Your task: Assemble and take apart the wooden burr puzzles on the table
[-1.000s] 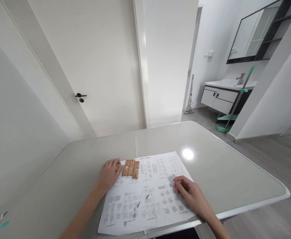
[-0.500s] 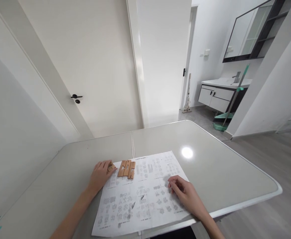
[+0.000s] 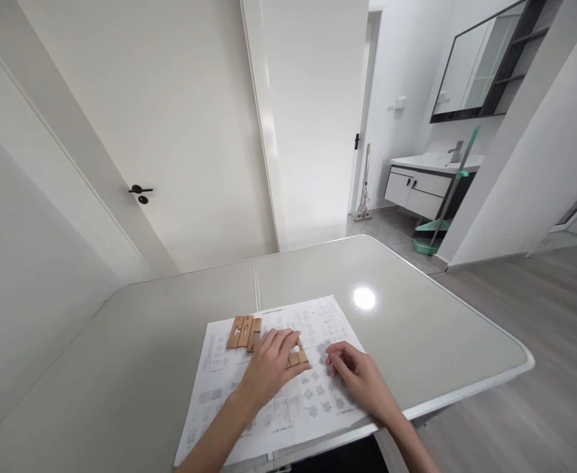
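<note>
Nearest the edge of the pale grey table (image 3: 135,341), the right hand (image 3: 362,381) rests loosely curled on the white printed diagram sheet (image 3: 209,394), its grip empty, seemingly pinning the paper flat. Just beside it, the left hand (image 3: 273,364) closes its grip on a small notched light-wood block (image 3: 298,356) lying on the sheet. Farther off, more notched wooden blocks (image 3: 243,331) lie side by side near the sheet's far edge.

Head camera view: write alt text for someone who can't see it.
A person's left hand holds a small wooden piece on a printed sheet on a grey table. The right hand rests on the sheet beside it; more wooden pieces lie near the sheet's far edge.
</note>
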`<state>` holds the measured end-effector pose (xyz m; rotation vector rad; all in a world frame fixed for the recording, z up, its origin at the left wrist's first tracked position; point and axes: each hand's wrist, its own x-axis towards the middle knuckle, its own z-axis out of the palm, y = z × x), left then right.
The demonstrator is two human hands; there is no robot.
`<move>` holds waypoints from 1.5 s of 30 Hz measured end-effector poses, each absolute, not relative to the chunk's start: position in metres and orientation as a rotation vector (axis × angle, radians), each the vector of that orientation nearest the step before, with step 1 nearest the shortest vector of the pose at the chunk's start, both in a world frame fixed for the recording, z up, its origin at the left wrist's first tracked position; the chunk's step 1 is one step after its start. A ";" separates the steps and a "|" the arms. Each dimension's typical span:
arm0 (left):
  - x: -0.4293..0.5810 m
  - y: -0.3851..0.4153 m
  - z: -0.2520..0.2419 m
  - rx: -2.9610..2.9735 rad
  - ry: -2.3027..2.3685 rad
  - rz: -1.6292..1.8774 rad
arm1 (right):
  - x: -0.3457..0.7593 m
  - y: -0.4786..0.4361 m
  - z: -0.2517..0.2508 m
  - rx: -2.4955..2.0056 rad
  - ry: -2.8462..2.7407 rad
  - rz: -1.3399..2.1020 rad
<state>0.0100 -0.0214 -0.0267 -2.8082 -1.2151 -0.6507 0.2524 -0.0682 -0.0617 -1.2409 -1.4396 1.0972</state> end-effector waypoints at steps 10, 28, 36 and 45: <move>0.041 -0.008 -0.043 -2.880 -1.203 -0.624 | 0.253 -0.067 -0.056 -1.253 -1.421 1.106; -0.064 0.031 -0.051 -2.315 -2.071 -0.445 | 0.253 -0.067 -0.051 -1.322 -1.427 1.139; -0.075 0.036 -0.053 -2.294 -2.138 -0.521 | 0.253 -0.065 -0.052 -1.378 -1.445 1.133; -0.030 0.003 -0.039 -2.672 -1.776 -0.781 | 0.250 -0.064 -0.058 -1.396 -1.519 1.035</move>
